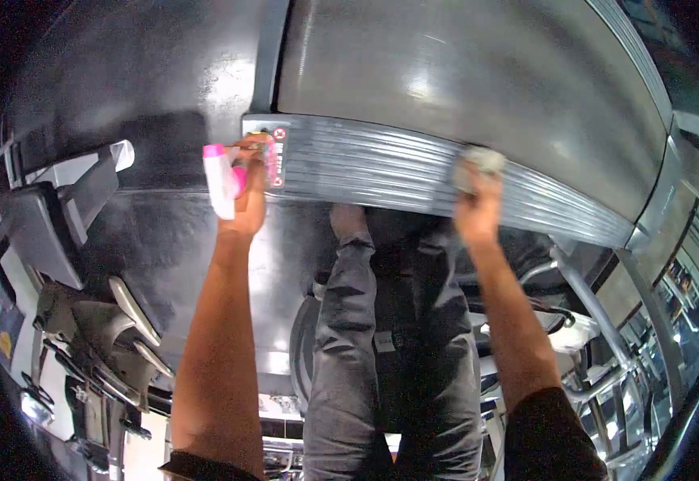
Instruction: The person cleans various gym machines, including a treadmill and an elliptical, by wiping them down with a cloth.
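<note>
Dark sleeve and trousers: the right sleeve (545, 433) and the grey trousers (345, 337) lie closest, on the wearer's side of the ridged rail (365, 160); both bare forearms reach up to that rail.
Left hand (247, 188): fingers curled round a spray bottle (219, 184), at the left end of the ridged rail.
Spray bottle: white head with pink parts, jutting out to the left of the rail's end; the hand hides much of the rest.
Right hand (479, 208): grasping a pale, cloth-like wad (488, 160), over the right half of the ridged rail; blur leaves it unclear whether the wad touches the grooves.
Warning label (279, 156): red-marked, on the left end of the ridged rail, just beside the left hand.
Foot (348, 223): just beside the near edge of the ridged rail.
Grey surface (477, 72): broad and shiny, along the far edge of the ridged rail.
Metal frame (586, 301): tubular, on the near side of the ridged rail, toward its right end.
</note>
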The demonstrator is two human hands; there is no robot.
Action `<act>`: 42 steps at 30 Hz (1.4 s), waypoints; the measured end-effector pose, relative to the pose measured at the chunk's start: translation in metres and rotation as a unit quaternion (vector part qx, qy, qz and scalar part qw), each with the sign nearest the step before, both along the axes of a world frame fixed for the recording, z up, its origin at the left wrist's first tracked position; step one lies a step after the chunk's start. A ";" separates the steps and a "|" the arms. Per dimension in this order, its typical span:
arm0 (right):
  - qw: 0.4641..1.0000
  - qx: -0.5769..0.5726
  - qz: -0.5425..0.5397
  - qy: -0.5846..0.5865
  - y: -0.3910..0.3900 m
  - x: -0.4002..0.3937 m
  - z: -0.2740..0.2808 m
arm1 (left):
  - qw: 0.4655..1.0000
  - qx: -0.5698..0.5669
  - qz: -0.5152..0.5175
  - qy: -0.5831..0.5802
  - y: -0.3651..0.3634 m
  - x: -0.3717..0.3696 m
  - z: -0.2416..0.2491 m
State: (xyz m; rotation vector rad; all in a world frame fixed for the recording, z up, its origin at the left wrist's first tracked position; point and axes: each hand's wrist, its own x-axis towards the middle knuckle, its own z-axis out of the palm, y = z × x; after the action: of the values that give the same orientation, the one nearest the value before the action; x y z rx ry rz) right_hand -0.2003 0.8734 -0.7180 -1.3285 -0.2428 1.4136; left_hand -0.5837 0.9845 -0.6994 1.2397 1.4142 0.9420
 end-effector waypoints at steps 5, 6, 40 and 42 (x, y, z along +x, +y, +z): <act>0.908 0.077 0.198 -0.360 0.044 -0.141 -0.016 | 0.999 0.003 0.042 -0.034 0.005 -0.007 -0.017; 0.783 0.130 0.257 -0.551 0.048 -0.151 -0.007 | 0.999 0.008 0.040 -0.025 0.007 -0.006 -0.016; 0.789 -0.087 0.216 -0.569 -0.037 0.194 0.012 | 0.982 -0.128 -0.130 0.054 -0.051 0.341 0.056; 0.766 -0.054 0.356 -0.532 -0.039 0.197 0.032 | 0.977 -0.196 -0.076 0.026 -0.053 0.371 0.061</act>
State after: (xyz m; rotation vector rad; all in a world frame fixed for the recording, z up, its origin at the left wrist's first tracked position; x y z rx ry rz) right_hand -0.0035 0.8343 -0.6860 -2.1629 -1.5817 1.0604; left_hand -0.2130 0.9310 -0.6389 1.0610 1.4395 0.4985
